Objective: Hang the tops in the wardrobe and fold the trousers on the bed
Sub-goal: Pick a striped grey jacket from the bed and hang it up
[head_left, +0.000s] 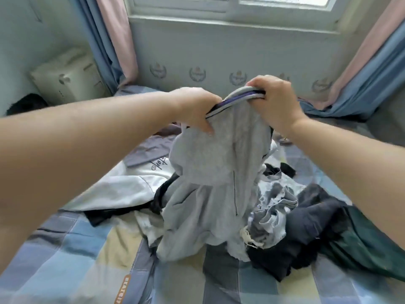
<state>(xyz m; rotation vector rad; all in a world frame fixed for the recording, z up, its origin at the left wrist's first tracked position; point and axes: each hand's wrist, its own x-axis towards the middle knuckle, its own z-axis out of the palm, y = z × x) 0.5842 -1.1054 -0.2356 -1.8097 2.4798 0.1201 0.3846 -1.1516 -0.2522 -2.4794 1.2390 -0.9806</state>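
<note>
A light grey garment (210, 176) with a striped purple, black and white band along its top edge hangs above the bed. My left hand (197, 108) grips the left end of that band. My right hand (274, 99) grips the right end. The grey cloth droops down onto a heap of clothes on the checked bed cover (72, 249). The heap holds a white top (122, 185) with a dark logo at the left, pale torn jeans (271, 207) in the middle, and dark navy clothes (311, 220) at the right. No wardrobe is in view.
A dark green garment (368, 244) lies at the bed's right edge. A pillow (65, 75) leans in the far left corner. Blue and pink curtains (111, 40) hang at both sides of the window (232, 9) behind the bed.
</note>
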